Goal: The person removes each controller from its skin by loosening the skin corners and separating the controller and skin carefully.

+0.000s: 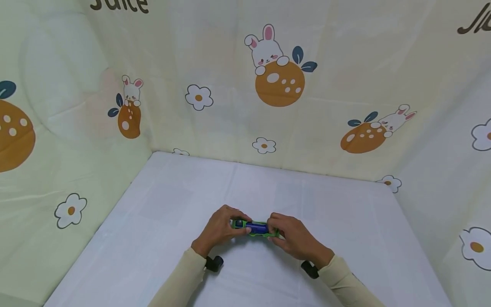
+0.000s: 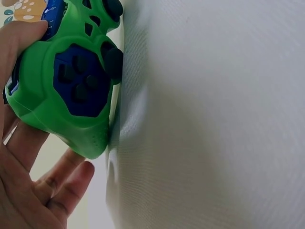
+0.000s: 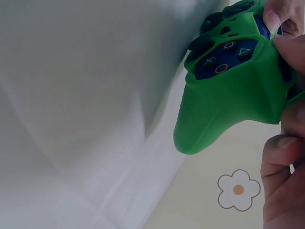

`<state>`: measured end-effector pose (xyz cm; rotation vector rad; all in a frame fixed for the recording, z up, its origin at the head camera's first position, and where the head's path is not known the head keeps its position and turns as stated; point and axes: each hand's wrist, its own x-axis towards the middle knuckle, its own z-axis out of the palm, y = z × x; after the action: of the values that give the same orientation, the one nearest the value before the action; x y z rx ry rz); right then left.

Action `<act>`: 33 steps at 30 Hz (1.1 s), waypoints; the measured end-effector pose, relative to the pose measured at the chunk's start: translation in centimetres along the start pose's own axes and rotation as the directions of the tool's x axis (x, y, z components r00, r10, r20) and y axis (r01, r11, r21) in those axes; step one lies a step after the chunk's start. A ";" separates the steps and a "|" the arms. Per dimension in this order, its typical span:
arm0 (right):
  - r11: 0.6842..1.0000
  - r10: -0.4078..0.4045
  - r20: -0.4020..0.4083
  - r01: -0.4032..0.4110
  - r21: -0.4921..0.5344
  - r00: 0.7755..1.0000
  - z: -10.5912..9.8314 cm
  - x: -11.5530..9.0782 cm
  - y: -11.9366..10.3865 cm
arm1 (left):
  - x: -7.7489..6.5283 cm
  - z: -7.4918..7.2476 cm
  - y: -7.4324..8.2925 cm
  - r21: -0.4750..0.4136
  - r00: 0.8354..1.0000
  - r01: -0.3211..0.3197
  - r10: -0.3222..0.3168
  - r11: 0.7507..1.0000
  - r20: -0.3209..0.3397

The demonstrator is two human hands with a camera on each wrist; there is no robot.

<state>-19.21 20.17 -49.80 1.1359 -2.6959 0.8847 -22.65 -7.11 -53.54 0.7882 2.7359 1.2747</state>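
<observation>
A blue game controller [image 1: 257, 228] in a green rubbery cover [image 3: 226, 102] sits at the middle of the white table, its blue edge bare between green borders in the head view. My left hand [image 1: 222, 226] grips its left end, thumb on the near side and fingers on the far side. At the other end, my right hand [image 1: 292, 233] pinches the green cover by its edge. The dark direction buttons [image 2: 78, 76] show in the left wrist view, and the symbol buttons [image 3: 228, 58] in the right wrist view. Both thumbsticks lie right against the white cloth.
White cloth [image 1: 184, 192] covers the table. Cream curtains [image 1: 215, 51] printed with rabbits, oranges and flowers enclose it at the back and both sides. A dark wrist camera [image 1: 215, 263] sits on the left wrist, another [image 1: 310, 269] on the right.
</observation>
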 end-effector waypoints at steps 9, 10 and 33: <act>0.998 0.058 -0.042 -0.058 0.004 0.997 0.0 -0.9 0.4 | 0.1 0.2 -0.1 -0.020 1.000 0.011 -0.011 1.000 -0.007; 0.998 0.063 -0.046 -0.062 0.013 0.997 0.0 -1.1 0.5 | 0.1 0.3 -0.1 -0.023 1.000 0.011 -0.011 1.000 -0.007; 0.759 0.333 0.108 -0.334 0.560 0.937 -0.2 -2.6 4.1 | 0.4 0.8 0.5 0.018 0.998 0.066 -0.066 0.998 -0.018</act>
<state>-20.17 24.22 -52.37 0.6985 -2.7526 1.8490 -22.57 -6.06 -53.64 0.6847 2.7666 1.2509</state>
